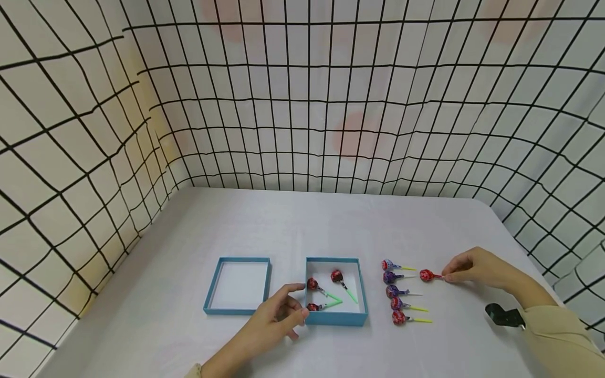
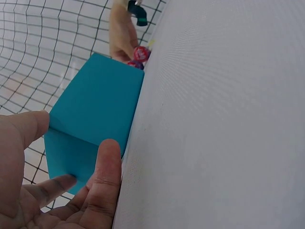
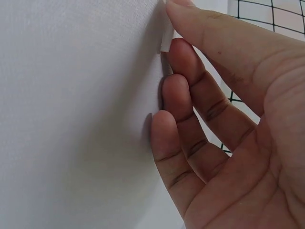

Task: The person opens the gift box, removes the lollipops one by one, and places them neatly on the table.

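My right hand (image 1: 477, 272) pinches the stick of a red-wrapped lollipop (image 1: 427, 275) at the table's right side. In the right wrist view, the pale stick end (image 3: 167, 39) shows between thumb and fingers. Left of it lies a column of several lollipops (image 1: 398, 317) in red and purple wrappers, sticks pointing right. My left hand (image 1: 271, 320) touches the left side of a blue box (image 1: 336, 319), its fingers spread along the wall and near corner. Inside the box lie 3 dark red lollipops (image 1: 336, 276) with green sticks.
A shallow blue-rimmed tray or lid (image 1: 240, 286) with a white inside lies left of the box. White cloth covers the table (image 1: 302, 226). Black grid netting (image 1: 308, 100) stands behind and at both sides. A black wrist device (image 1: 504, 316) sits by the right sleeve.
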Demonstrator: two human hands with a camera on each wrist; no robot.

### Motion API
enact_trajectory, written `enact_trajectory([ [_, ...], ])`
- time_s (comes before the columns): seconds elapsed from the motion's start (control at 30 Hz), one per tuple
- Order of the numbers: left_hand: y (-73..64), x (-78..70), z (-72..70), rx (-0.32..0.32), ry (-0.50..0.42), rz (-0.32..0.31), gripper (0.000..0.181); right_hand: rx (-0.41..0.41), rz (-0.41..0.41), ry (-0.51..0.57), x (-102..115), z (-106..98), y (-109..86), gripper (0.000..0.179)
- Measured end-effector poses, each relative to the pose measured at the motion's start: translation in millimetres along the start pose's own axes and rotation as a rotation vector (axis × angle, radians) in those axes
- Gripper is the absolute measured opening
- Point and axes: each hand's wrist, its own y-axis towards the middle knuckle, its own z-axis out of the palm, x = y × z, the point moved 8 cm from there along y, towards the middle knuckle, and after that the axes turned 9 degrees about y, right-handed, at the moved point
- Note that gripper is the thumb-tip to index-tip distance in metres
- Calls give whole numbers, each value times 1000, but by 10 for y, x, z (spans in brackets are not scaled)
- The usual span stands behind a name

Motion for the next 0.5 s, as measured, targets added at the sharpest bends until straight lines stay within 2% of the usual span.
enact_trajectory([
  [0.5,-3,-12,0,-1,9,0,57,19,29,27,142,-60,15,19],
])
